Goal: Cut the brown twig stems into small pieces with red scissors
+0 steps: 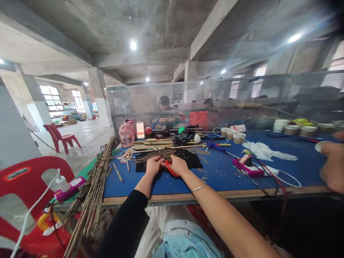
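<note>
My right hand (pixel 177 166) is wrapped round red-handled scissors (pixel 171 170), whose blades are hard to make out among the twigs. Close against it, my left hand (pixel 153 165) has its fingers pinched on thin brown twigs (pixel 146 155). Both hands are over a black cloth (pixel 195 157) on the blue tabletop (pixel 123 188). Loose twigs lie across that cloth. Just beyond it, longer pale sticks (pixel 150 144) lie side by side. Short cut pieces of stick (pixel 117 172) rest to the left of my hands.
A bundle of long dry stalks (pixel 92 182) overhangs the table's left edge. To the right are a blue glue gun (pixel 215 146), a purple power strip (pixel 248 169) with cables, and white plastic (pixel 266 150). A perforated metal screen (pixel 172 93) stands behind. A co-worker's blurred hand (pixel 333 166) is far right.
</note>
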Action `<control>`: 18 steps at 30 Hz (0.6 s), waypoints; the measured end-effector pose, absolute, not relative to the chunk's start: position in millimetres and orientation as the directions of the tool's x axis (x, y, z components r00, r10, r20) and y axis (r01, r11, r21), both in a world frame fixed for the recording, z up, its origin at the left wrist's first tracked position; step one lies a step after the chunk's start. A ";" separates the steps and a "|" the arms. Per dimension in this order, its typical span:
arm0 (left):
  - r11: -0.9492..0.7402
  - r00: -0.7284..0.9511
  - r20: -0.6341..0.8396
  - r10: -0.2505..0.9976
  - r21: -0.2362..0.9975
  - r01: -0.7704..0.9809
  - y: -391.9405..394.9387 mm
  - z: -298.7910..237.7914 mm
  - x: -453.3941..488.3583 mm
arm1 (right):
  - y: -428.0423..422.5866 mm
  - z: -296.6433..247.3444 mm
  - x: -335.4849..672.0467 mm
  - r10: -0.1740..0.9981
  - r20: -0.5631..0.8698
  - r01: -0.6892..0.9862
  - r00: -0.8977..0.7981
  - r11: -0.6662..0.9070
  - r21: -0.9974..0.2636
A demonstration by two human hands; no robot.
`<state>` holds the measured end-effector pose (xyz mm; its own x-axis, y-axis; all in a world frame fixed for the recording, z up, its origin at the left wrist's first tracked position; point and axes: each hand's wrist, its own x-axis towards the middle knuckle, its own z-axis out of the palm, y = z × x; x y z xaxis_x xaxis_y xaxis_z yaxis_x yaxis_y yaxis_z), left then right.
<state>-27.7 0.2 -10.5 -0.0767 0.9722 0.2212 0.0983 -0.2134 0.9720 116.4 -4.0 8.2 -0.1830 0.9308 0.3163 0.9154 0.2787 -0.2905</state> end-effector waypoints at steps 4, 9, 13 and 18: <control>-0.215 -0.076 0.223 0.972 0.972 0.096 2.8 -12.9 -28.6 | -3.1 9.2 117.5 0.937 0.302 0.928 -0.173 0.258 -0.270; -0.192 -0.075 0.197 0.978 0.979 0.070 -1.8 -8.1 -27.2 | -3.3 10.5 117.7 0.947 0.277 0.926 -0.162 0.243 -0.288; -0.175 -0.078 0.178 0.981 0.983 0.053 -4.0 -5.4 -26.3 | -4.2 9.4 116.6 0.939 0.303 0.925 -0.164 0.253 -0.283; -0.198 -0.030 0.199 0.980 0.979 0.042 -0.3 -9.1 -27.6 | -3.5 6.4 115.5 0.922 0.332 0.901 -0.198 0.305 -0.310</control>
<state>-27.6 -0.3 -9.1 -0.0300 0.9795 0.1991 0.0423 -0.1978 0.9793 115.5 -3.5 6.4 -0.1982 0.9224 0.3315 0.9006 0.3049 -0.3098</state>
